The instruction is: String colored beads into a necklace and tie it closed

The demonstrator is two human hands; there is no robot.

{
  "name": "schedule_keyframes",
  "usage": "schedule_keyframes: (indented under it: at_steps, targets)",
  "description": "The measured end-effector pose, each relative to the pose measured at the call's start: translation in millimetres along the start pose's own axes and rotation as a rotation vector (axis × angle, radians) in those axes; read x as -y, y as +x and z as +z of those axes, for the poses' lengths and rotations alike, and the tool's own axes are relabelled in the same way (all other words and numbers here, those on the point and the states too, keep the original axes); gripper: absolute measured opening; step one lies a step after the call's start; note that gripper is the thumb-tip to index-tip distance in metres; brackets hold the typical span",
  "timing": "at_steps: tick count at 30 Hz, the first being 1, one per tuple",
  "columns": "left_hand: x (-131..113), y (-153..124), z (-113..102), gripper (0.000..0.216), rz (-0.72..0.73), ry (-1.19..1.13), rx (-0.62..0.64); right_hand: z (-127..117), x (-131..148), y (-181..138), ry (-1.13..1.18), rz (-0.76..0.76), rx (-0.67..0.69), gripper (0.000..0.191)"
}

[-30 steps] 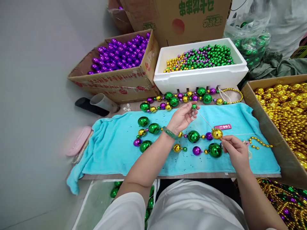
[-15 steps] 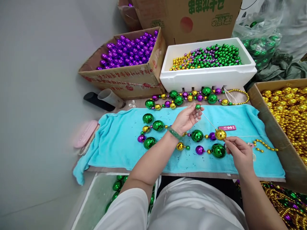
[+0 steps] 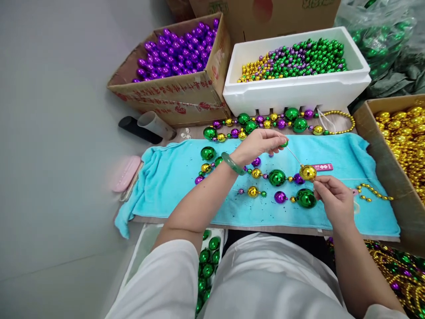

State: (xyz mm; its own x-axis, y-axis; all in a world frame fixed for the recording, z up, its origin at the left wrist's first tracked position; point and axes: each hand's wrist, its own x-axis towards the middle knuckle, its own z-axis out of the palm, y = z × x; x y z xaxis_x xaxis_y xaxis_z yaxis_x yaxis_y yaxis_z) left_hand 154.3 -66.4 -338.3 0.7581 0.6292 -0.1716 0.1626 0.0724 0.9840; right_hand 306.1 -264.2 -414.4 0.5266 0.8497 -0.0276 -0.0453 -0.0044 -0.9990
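My left hand, a green bangle on its wrist, pinches a small green bead at the tip of a thin needle. The needle runs down to a large gold bead. My right hand is pinched closed just below that gold bead, apparently on the needle's end or thread. Under both hands a partly strung strand of green, purple and gold beads lies on a turquoise towel.
A cardboard box of purple beads and a white foam box of mixed small beads stand behind the towel. A finished bead strand lies in front of them. A box of gold beads is at right. Green beads sit below the table.
The view has tilted down slightly. My left hand shifted a little right and turned palm down, still with the green bead on the needle. My right hand stayed by the gold bead.
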Motion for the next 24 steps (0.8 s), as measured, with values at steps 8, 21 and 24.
schedule_keyframes:
  at_steps: [8,21,24]
  targets:
    - [27.2,-7.1,-19.7,0.029,-0.136,0.950,-0.145,4.3,-0.3,2.2,0.047,-0.037,-0.046,0.012]
    - [66.4,-6.6,-24.6,0.035,-0.056,-0.258,-0.410,-3.9,-7.3,-5.1,0.039,0.064,-0.001,0.017]
    - [59.2,-15.9,-18.4,0.039,-0.048,-0.574,-0.280,-1.5,-7.6,-7.3,0.037,0.068,0.023,0.017]
